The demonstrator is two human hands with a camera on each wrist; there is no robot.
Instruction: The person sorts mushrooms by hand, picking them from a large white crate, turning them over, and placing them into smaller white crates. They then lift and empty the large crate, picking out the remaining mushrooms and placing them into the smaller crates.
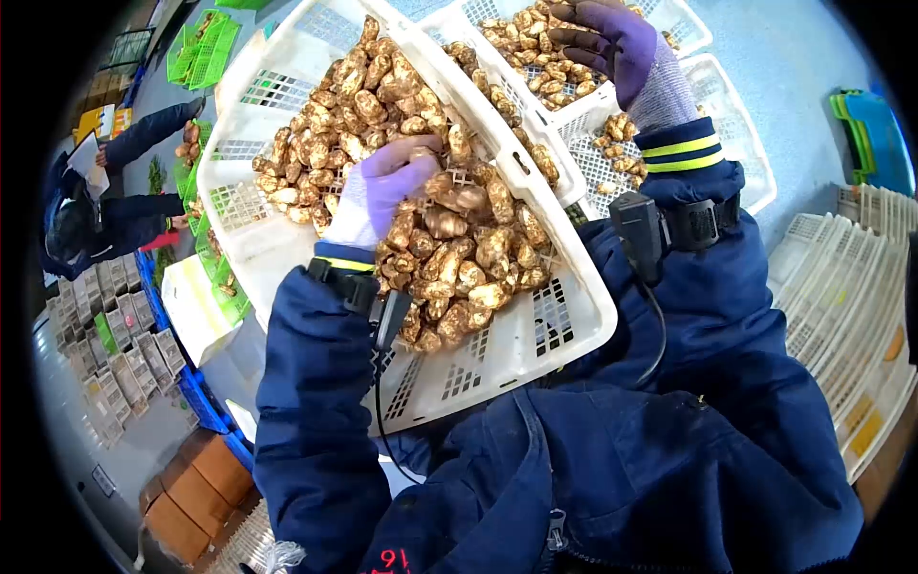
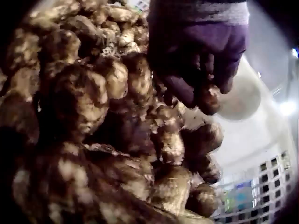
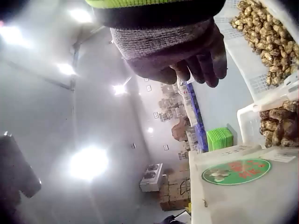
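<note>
In the head view, a white basket (image 1: 583,330) holds a large heap of brown, knobbly tubers (image 1: 445,258). My left hand (image 1: 387,187), in a purple and white glove, is over the middle of this heap. The left wrist view shows the fingers of the left hand (image 2: 198,56) curled round a small tuber (image 2: 210,100), beside the basket's white wall (image 2: 275,135). Raised above smaller baskets at the top, my gloved right hand (image 1: 631,57) has its fingers apart and loosely bent. Nothing shows in the right hand (image 3: 187,56) in the right wrist view.
More white baskets with tubers (image 1: 622,153) stand beyond the near basket. Stacked white baskets (image 1: 841,316) are at the right. Green baskets (image 1: 203,48) and another person in dark clothing (image 1: 72,215) are on the left, with cardboard boxes (image 1: 201,493) lower down.
</note>
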